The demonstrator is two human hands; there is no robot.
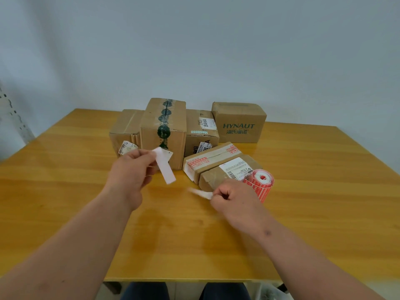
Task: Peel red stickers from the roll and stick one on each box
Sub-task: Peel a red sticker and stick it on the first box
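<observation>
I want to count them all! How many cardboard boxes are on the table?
6. Back row: left box, tall taped box, BAHA box, HYNAUT box. In front: flat box and labelled box. More might hide behind.

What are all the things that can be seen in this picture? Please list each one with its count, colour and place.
cardboard boxes: six, brown, grouped at the table's far middle; two low ones lie in front
sticker roll: one, red and white, on the table right of the low boxes
white strip: one, held up in front of the boxes
crumpled white piece: one, blurred, low over the table
table: one, yellow wood
wall: pale grey-blue, behind
left hand: fingers pinch the white strip
right hand: fingers pinch the crumpled white piece
</observation>
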